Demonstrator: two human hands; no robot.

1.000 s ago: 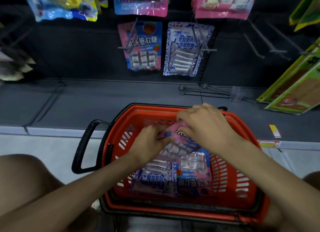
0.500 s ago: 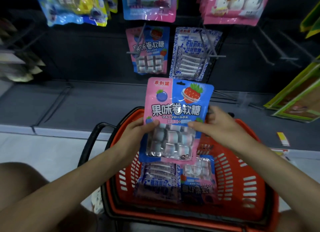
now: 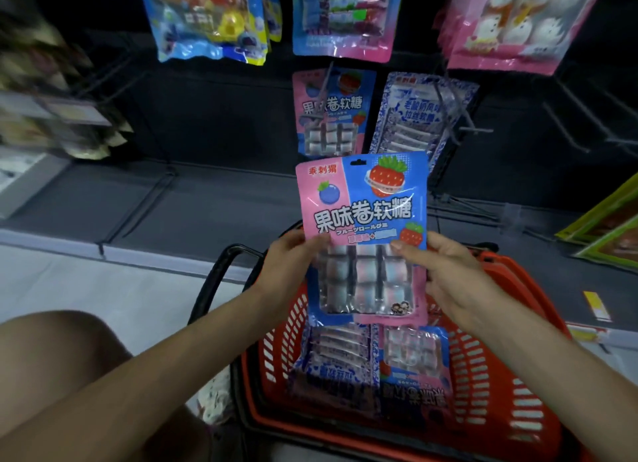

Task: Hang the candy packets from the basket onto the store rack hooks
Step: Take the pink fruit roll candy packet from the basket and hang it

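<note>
Two hands are sharing one packet: we are pinching the pink-and-blue candy packet (image 3: pixel 362 216) by its side edges. Our left hand (image 3: pixel 291 265) and our right hand (image 3: pixel 448 275) are each laying a thumb on the front, with the fingers curling behind. We are holding it upright above the red basket (image 3: pixel 490 365), below the rack and touching no hook.

To hang it well, we are judging that the hang slot (image 3: pixel 359 162) at the top needs lining up with the tip of the hook carrying the matching hung packet (image 3: pixel 328 116). Our grip is sitting low, so the floppy top is likely needing a steadying finger as the wire is going through.

The basket is holding at least two more packets, lying flat and side by side: a blue-and-white packet (image 3: pixel 333 351) on our left and a second pink-and-blue packet (image 3: pixel 414 354) on our right. Whether more are lying beneath, we cannot tell.
</note>
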